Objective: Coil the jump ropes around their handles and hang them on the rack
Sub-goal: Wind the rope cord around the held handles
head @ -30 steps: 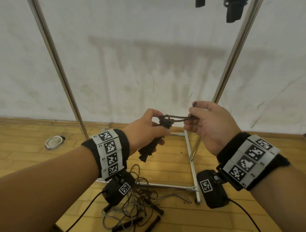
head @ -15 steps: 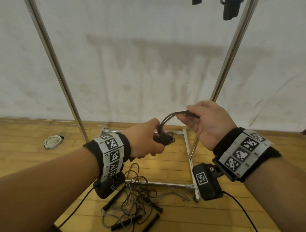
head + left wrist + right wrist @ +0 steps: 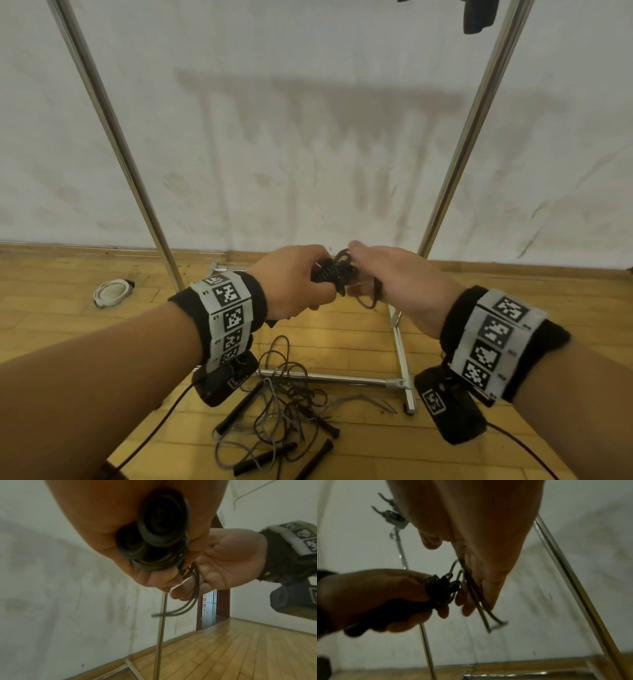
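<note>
left hand (image 3: 291, 281): fingers curled tight round the handles (image 3: 159, 524) of a black jump rope (image 3: 334, 272); both handle butt ends poke out toward the left wrist camera, cord coils wound round them just past the fingertips.
right hand (image 3: 399, 281): fingers (image 3: 173, 577) bent, pinching a short loop of the cord (image 3: 192, 601); the loop hangs below the fingertips, free end curving away.
gap: the two hands nearly touch, coil bundle (image 3: 441, 588) sits between left fingertips and right fingertips.
height: rope held in the air above the floor, in front of the rack, between its two uprights.
rack (image 3: 469, 137): chrome tubes, left upright (image 3: 116, 137) beyond and left of the left fingers, right upright beyond and right of the right fingers; base bars (image 3: 399, 346) on the floor under the hands.
hung items: dark object (image 3: 478, 15) at top edge of head view near the right upright, cut off, can't tell what it is.
floor (image 3: 51, 325): wood strip. Below the fingers, a tangle of loose ropes (image 3: 277, 404) with black handles, grey and dark cords mixed, lying across the near base bar.
other: round white thing (image 3: 113, 293) on the floor, well left of the left hand, by the wall (image 3: 291, 137).
wrists: black bands with marker tags (image 3: 229, 318), camera pods hanging under both.
</note>
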A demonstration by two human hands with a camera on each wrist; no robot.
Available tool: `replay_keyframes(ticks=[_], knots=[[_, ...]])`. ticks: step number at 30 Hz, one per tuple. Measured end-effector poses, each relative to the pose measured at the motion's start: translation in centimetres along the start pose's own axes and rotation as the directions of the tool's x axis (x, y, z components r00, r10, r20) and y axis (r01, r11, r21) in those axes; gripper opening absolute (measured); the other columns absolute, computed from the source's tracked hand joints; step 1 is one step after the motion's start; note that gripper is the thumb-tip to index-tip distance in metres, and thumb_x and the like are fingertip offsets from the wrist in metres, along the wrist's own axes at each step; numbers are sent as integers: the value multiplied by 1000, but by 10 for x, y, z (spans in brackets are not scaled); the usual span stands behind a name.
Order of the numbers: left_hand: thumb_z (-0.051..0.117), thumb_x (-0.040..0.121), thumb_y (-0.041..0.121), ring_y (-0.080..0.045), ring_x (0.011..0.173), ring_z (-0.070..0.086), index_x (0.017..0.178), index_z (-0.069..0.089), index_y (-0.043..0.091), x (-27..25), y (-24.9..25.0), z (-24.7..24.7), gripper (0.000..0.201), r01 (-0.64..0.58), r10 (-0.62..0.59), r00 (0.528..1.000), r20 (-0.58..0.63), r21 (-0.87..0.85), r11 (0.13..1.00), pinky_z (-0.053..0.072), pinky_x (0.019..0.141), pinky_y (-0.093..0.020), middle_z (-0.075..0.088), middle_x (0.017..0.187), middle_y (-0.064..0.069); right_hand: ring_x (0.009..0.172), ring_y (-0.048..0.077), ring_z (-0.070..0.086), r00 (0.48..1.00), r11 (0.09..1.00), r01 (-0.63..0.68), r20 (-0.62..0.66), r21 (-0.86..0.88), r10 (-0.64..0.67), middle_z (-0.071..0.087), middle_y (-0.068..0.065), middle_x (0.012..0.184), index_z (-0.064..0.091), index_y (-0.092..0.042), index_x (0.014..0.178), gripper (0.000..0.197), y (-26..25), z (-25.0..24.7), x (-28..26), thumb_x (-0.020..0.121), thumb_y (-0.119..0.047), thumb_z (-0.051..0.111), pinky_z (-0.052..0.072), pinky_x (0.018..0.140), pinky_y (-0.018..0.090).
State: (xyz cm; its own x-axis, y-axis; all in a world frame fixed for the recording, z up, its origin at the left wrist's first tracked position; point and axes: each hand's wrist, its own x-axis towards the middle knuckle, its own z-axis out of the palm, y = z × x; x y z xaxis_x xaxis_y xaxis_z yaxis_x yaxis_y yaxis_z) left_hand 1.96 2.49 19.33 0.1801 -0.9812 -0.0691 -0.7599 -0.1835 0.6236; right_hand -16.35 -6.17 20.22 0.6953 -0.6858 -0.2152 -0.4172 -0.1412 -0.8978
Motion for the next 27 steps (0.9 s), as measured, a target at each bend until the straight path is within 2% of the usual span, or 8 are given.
replay_keyframes(ticks=[2, 4, 7, 12, 16, 20, 24, 27], knots=[[72, 90, 33, 4, 50, 60, 114, 62, 31, -1, 2, -1, 26, -26, 27, 999, -19, 76, 997, 38, 40, -9, 70, 76, 8, 76, 13, 76, 1000, 989, 26, -11, -147, -28, 78, -1, 84, 67, -16, 108, 33, -1, 2, -1, 105, -44, 49, 60, 87, 43], [72, 89, 37, 0, 59, 61, 113, 59, 35, -3, 5, -1, 27, -50, 50, 999, 5, 167, 985, 39, 43, -10, 65, 83, 11, 59, 16, 70, 998, 972, 9, -55, -235, -22, 67, 3, 71, 66, -9, 100, 32, -2, 1, 2, 106, -35, 49, 63, 76, 45], [73, 90, 36, -4, 74, 58, 110, 53, 40, -5, 8, 3, 28, -97, 71, 993, 95, 300, 949, 41, 57, -18, 62, 89, 12, 51, 22, 55, 992, 955, -53, -124, -292, 17, 55, 8, 70, 71, -10, 94, 24, -10, -8, 6, 99, -30, 58, 50, 54, 36], [67, 97, 34, -6, 71, 52, 135, 51, 29, -4, 14, 16, 41, -134, 32, 978, 206, 504, 853, 38, 55, -20, 54, 86, 10, 50, 20, 39, 999, 989, -38, -30, -140, 34, 43, 10, 70, 71, -7, 98, 13, -20, -13, 4, 94, -19, 66, 35, 49, 32], [62, 100, 38, -9, 68, 53, 134, 51, 21, -3, 18, 19, 40, -119, -10, 977, 215, 580, 806, 41, 53, -23, 55, 86, 5, 45, 12, 42, 998, 975, 58, -8, -215, -61, 49, -4, 56, 73, -16, 96, 15, -22, 1, 3, 97, -28, 65, 36, 44, 27], [61, 101, 41, -7, 73, 56, 119, 54, 26, -7, 11, 17, 24, -108, 2, 977, 211, 492, 864, 41, 57, -22, 59, 90, 8, 43, 9, 44, 990, 979, 57, -114, -197, -80, 51, -7, 54, 73, -21, 96, 18, -17, -4, 10, 99, -34, 61, 39, 43, 24], [57, 102, 46, -4, 69, 58, 109, 46, 37, -16, 1, 14, 16, -153, 79, 972, 219, 343, 927, 40, 53, -20, 63, 88, 9, 47, 14, 46, 954, 977, -64, -299, -205, 0, 58, 1, 65, 72, -18, 91, 28, 1, -30, 22, 102, -37, 55, 40, 47, 30], [60, 97, 38, -10, 64, 69, 111, 52, 36, -17, -1, 6, 16, -47, 71, 984, 162, -149, 988, 54, 56, -23, 70, 85, 2, 46, 16, 45, 943, 965, -146, -326, -216, 69, 54, 2, 63, 72, -14, 92, 33, 16, -41, 27, 102, -40, 54, 40, 49, 32]])
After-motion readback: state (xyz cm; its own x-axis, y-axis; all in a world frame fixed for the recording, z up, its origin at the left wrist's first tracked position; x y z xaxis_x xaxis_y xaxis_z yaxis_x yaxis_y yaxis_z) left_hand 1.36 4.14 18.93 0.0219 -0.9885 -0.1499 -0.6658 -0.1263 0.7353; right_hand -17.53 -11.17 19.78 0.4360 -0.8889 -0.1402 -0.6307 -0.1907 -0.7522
